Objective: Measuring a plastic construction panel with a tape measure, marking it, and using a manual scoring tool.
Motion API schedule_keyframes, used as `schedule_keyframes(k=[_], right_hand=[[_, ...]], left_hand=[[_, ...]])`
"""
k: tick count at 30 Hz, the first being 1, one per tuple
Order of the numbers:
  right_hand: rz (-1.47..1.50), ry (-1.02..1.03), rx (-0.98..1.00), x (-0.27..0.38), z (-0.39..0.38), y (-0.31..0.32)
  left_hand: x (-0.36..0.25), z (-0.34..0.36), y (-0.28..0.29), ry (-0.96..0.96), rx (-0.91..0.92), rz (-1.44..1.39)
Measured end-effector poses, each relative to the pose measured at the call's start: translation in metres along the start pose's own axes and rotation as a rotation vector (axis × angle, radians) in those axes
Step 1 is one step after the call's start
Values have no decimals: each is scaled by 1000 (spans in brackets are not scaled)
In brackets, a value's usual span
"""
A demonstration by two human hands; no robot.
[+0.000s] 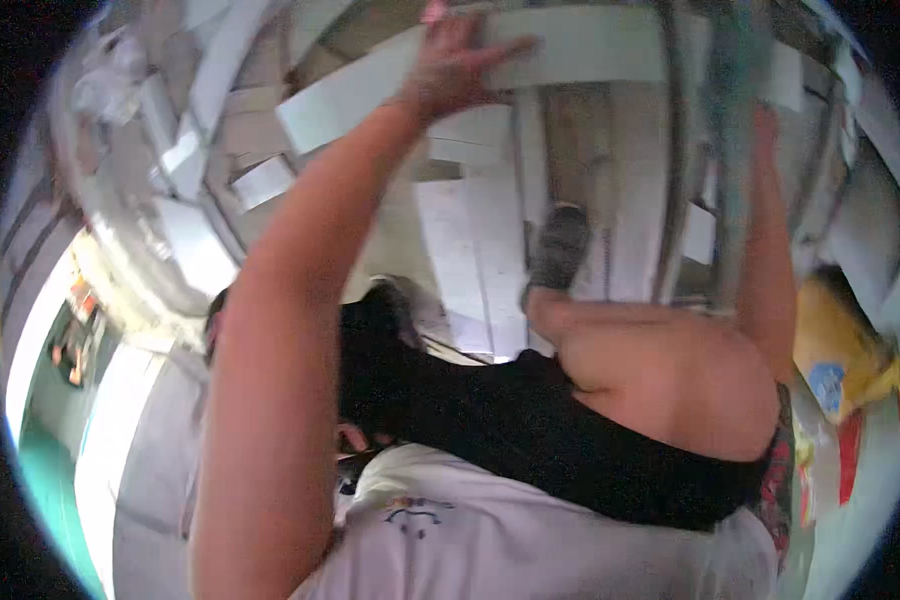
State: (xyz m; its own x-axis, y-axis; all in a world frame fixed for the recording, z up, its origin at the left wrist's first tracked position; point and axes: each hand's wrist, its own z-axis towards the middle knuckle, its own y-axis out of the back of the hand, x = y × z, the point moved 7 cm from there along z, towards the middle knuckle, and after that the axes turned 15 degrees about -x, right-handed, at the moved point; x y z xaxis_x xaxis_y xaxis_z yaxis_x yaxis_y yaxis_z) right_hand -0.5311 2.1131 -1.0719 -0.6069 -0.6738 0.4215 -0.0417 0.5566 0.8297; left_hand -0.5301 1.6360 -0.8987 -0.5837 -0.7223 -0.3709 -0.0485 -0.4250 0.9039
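My left hand (455, 68) lies with its fingers spread on a long pale strip (595, 45), which looks like a flat board or panel and crosses the top of the view. A small pink patch shows at its fingertips, too blurred to name. Stretched forward on the right, my right hand (766, 122) is mostly hidden behind a blurred grey-green upright piece (738, 130). Its fingers do not show, so what it touches I cannot tell. Under the strip, several white panels (470, 240) lie lengthwise in front of me.
My foot in a dark grey shoe (562, 245) rests among the panels. Loose white offcuts (263, 183) and a crumpled clear plastic bag (110, 80) lie to the left. A yellow bag (835, 345) stands at the right. Teal floor (55, 500) shows at lower left.
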Motion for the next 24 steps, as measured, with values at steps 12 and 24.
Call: schedule_keyframes(k=[12, 24], right_hand=[[-60, -55, 83, 17, -16, 8], [-22, -179, -258, 44, -39, 72]], left_hand=[[4, -3, -16, 22, 15, 65], [-2, 6, -16, 59, 51, 116]])
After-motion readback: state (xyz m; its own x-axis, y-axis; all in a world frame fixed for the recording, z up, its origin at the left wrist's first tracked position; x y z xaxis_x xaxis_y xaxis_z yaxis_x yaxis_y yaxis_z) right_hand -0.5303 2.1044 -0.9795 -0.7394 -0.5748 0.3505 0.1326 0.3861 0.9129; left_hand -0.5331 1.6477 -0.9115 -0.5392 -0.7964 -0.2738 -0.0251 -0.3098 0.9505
